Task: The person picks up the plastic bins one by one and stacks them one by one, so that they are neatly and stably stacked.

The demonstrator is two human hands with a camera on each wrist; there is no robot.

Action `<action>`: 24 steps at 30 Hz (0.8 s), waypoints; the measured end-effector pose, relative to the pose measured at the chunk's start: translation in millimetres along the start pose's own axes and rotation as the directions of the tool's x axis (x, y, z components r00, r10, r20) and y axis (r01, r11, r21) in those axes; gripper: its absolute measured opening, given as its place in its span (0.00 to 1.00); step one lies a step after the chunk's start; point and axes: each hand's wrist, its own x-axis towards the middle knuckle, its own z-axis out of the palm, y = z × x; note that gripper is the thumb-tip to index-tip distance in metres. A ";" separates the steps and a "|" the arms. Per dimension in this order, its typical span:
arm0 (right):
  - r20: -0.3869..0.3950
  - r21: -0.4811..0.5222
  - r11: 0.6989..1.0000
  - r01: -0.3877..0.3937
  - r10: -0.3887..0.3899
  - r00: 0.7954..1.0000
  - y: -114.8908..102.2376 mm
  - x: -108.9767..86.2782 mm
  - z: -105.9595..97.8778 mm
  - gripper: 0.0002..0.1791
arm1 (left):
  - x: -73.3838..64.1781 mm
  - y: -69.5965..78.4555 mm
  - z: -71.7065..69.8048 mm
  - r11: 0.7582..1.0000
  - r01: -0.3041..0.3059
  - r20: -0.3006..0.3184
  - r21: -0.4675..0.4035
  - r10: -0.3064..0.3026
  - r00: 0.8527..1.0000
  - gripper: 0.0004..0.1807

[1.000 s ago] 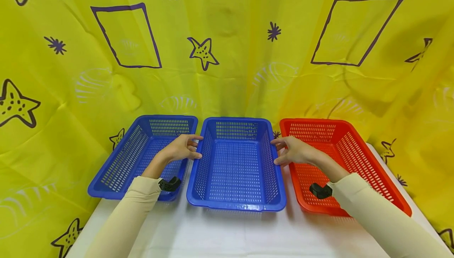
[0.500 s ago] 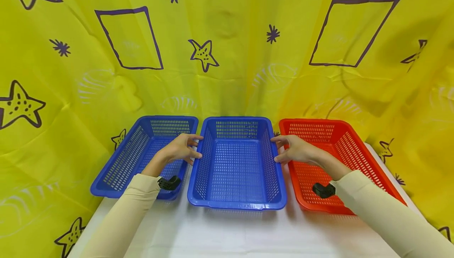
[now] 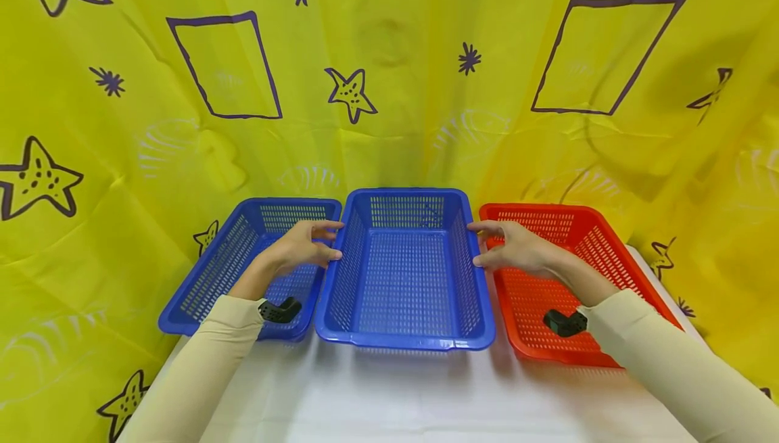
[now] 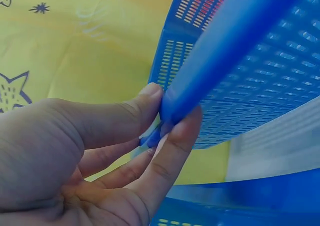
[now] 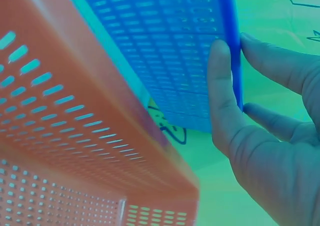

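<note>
A blue plastic basket [image 3: 404, 287] with perforated walls is in the middle of the head view, nothing inside it, raised a little above the white surface. My left hand [image 3: 298, 248] pinches its left rim; in the left wrist view the thumb and fingers sit on either side of that rim [image 4: 220, 50]. On the opposite side, my right hand [image 3: 525, 248] holds the right rim, and the right wrist view has fingers on both sides of the blue edge [image 5: 231, 20]. Both hands are roughly level, past the middle of the side walls.
A second blue basket [image 3: 201, 281] stands close on the left, partly behind my left hand and forearm. To the right is a red basket [image 3: 608, 253], beneath my right forearm. White cloth [image 3: 377, 395] covers the table; a yellow patterned curtain [image 3: 402, 152] hangs right behind the baskets.
The middle blue basket has risen slightly off the table, with both hands moving up along with it. The left blue basket and the red one stay in place.
</note>
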 end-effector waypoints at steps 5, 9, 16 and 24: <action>0.010 0.017 1.000 0.006 -0.006 1.000 -8.7 -2.4 -3.3 0.45 | -7.8 11.5 -10.5 0.999 -0.022 -0.002 0.032 0.022 1.000 0.38; 0.009 0.002 1.000 0.006 -0.006 1.000 -17.7 -4.6 -6.3 0.45 | -13.8 20.3 -18.0 0.998 -0.023 -0.002 0.063 0.023 1.000 0.38; 0.006 0.011 0.999 0.037 -0.037 0.999 -36.4 -7.4 -8.4 0.45 | -24.6 30.5 -29.9 0.996 -0.025 -0.005 0.081 0.025 1.000 0.39; 0.000 0.002 0.998 0.058 -0.058 0.998 -49.5 -2.4 -1.3 0.45 | -33.6 36.2 -42.1 0.995 -0.011 -0.021 0.103 0.013 1.000 0.38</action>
